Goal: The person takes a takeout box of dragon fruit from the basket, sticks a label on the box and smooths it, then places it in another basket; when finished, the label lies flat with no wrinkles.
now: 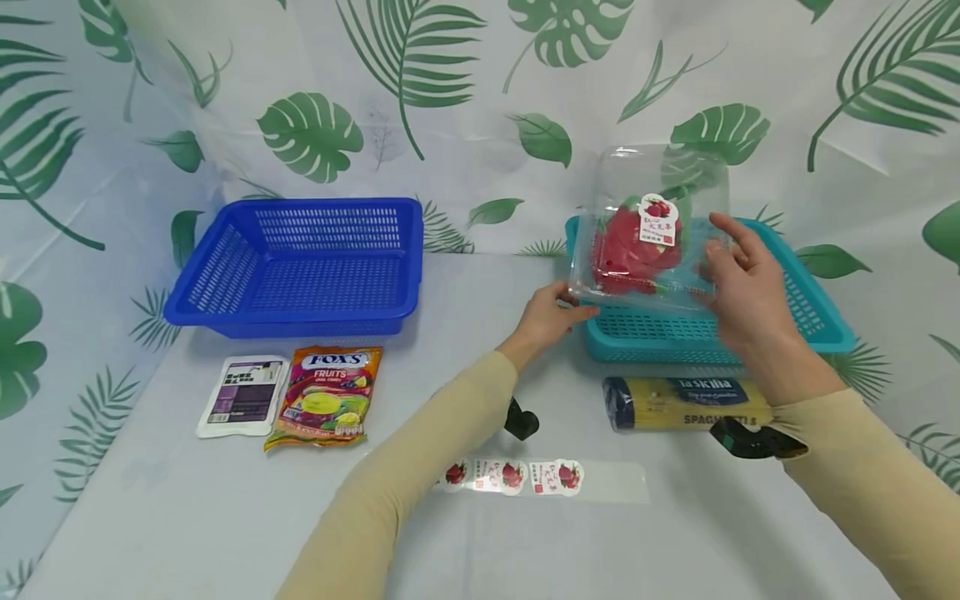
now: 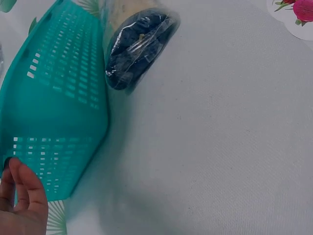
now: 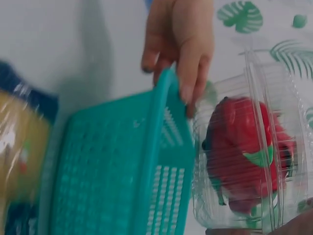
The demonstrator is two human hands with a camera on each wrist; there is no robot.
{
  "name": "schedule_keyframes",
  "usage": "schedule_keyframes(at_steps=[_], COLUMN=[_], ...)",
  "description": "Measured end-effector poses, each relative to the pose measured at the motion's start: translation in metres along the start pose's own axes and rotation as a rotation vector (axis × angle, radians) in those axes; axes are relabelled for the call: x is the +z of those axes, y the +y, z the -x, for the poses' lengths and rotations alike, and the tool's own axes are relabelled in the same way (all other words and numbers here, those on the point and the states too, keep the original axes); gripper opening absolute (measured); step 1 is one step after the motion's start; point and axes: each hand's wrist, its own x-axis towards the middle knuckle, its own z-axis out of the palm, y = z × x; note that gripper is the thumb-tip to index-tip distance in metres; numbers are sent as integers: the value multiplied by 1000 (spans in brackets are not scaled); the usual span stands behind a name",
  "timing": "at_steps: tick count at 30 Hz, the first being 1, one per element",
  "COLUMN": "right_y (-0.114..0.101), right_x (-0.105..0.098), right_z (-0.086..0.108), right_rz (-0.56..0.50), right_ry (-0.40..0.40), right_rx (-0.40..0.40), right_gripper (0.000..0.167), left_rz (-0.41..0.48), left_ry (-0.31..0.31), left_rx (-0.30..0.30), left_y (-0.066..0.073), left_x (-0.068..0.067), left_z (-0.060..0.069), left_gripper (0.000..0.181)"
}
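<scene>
My right hand point(image 1: 750, 287) holds a clear plastic clamshell box point(image 1: 693, 179) by its right side, above the teal basket point(image 1: 817, 308). Inside the box lies a red dragon fruit point(image 1: 626, 250); a white label point(image 1: 657, 221) printed with the fruit is on the box. In the right wrist view the dragon fruit point(image 3: 239, 147) shows through the ribbed plastic, with part of the right hand at the lower right. My left hand point(image 1: 551, 318) grips the basket's left rim, its fingers and thumb about the rim point(image 3: 165, 93) in the right wrist view.
A spaghetti pack point(image 1: 675, 404) lies in front of the teal basket. Dragon fruit stickers point(image 1: 558, 477) sit on a strip at the front. At left stand a blue basket point(image 1: 322, 321), a candy bag point(image 1: 330, 396) and a white flat pack point(image 1: 243, 396). A leaf-patterned sheet point(image 1: 450, 167) rises behind.
</scene>
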Motion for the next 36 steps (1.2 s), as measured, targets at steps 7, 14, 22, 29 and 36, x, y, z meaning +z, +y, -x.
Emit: schedule_keyframes(at_steps=[7, 14, 22, 29, 36], right_y=[6, 16, 29, 36, 44], right_x=[-25, -46, -56, -63, -72], right_z=[-7, -17, -30, -39, -49], right_rz=[73, 314, 532, 577, 608], right_ry=[4, -22, -123, -165, -223], right_rx=[62, 65, 59, 53, 59], right_gripper=[53, 52, 56, 61, 65], left_rz=[1, 13, 7, -4, -14], left_ry=[9, 5, 13, 7, 14], left_rx=[-22, -26, -39, -35, -30], left_y=[3, 6, 5, 3, 5], left_x=[1, -1, -1, 1, 1], left_z=[1, 3, 3, 1, 1], left_gripper=[48, 49, 50, 48, 47])
